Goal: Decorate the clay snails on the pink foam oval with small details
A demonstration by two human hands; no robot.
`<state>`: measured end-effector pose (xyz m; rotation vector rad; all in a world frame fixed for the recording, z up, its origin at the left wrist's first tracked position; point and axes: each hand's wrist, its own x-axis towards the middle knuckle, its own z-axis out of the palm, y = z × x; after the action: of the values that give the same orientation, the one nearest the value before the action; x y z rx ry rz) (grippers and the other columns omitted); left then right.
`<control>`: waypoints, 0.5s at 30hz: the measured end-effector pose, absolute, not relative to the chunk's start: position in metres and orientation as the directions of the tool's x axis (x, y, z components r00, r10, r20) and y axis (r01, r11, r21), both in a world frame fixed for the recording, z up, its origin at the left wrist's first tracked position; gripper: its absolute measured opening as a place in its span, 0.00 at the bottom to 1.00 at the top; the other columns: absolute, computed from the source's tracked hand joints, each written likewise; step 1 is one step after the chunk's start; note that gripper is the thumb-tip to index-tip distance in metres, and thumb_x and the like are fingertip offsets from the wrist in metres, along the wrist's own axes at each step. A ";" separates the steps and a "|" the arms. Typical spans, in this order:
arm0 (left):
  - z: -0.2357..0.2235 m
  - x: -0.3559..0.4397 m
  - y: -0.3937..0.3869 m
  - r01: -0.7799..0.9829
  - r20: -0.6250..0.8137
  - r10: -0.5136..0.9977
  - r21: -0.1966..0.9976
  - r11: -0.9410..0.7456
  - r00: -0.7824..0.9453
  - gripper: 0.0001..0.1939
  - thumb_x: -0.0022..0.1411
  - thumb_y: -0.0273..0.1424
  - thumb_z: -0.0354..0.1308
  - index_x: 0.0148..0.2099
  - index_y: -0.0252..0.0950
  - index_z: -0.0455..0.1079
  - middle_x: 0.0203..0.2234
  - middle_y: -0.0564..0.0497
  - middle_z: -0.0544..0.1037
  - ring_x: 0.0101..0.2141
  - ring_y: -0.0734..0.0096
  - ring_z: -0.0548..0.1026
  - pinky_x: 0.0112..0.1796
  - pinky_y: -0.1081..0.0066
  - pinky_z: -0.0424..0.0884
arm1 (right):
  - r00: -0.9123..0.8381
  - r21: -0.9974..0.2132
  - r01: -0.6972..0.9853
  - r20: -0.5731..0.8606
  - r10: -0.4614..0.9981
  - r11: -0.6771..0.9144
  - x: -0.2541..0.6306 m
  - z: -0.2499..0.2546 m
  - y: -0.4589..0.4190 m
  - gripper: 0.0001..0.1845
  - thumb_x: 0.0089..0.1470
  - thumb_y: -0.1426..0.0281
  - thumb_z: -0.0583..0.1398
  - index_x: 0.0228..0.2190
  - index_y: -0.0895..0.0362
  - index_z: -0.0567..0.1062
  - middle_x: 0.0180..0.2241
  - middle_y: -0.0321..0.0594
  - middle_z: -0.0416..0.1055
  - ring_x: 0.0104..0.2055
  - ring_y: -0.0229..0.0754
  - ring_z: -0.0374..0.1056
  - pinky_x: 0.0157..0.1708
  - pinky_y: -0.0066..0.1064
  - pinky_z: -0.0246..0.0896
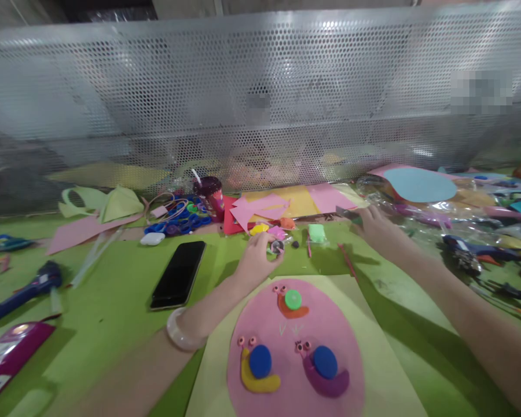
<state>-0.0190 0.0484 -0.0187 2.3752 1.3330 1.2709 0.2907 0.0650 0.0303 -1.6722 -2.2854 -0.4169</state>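
My left hand (260, 258) is closed at the fingertips on a small round grey-and-pink piece (277, 248), too small to name surely. Farther right, my right hand (375, 225) pinches a flat, grey, blade-like piece (346, 213) above the table. Nearest me lies a pale yellow sheet (217, 370) with a pink paper circle (295, 347) on it. Three clay snails sit on the circle: an orange one (297, 313) with a green cap, a yellow one (260, 383) and a purple one (330, 385) with blue caps. A dark clay ball (295, 245) lies just right of my left hand.
A phone (178, 275), a white case (152, 238), blue scissors (186, 223) and a lidded cup (211, 197) stand or lie left. Glue guns (26, 292) are at the far left. Coloured paper (299, 200) and clay packs (316, 233) lie ahead, before a perforated metal panel (312, 87).
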 end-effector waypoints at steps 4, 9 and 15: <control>-0.022 -0.017 0.045 0.611 0.587 0.774 0.528 -0.590 0.240 0.11 0.53 0.31 0.58 0.39 0.37 0.61 0.31 0.50 0.73 0.33 0.67 0.72 0.35 0.68 0.69 | -0.339 0.042 0.937 0.365 0.867 0.348 0.251 0.039 0.041 0.23 0.61 0.63 0.42 0.53 0.62 0.58 0.49 0.56 0.63 0.41 0.52 0.67 0.29 0.36 0.58; -0.019 -0.017 0.040 0.582 0.532 0.800 0.570 -0.580 0.277 0.15 0.54 0.30 0.57 0.44 0.37 0.61 0.30 0.53 0.74 0.28 0.72 0.72 0.31 0.73 0.68 | -0.522 0.041 0.851 0.187 0.832 0.524 0.207 0.028 0.012 0.20 0.60 0.57 0.44 0.41 0.56 0.68 0.38 0.46 0.71 0.28 0.43 0.67 0.23 0.31 0.50; -0.014 -0.011 0.031 0.575 0.473 0.823 0.595 -0.561 0.314 0.13 0.52 0.31 0.60 0.41 0.37 0.64 0.31 0.51 0.76 0.32 0.67 0.74 0.33 0.70 0.70 | -0.426 -0.261 0.825 0.295 0.855 0.501 0.191 0.019 0.002 0.14 0.54 0.60 0.53 0.39 0.53 0.70 0.36 0.45 0.74 0.32 0.46 0.69 0.32 0.35 0.58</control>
<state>-0.0114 0.0305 -0.0144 2.2698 1.2569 1.1032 0.1913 0.0016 0.0187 -1.3944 -2.3611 0.1069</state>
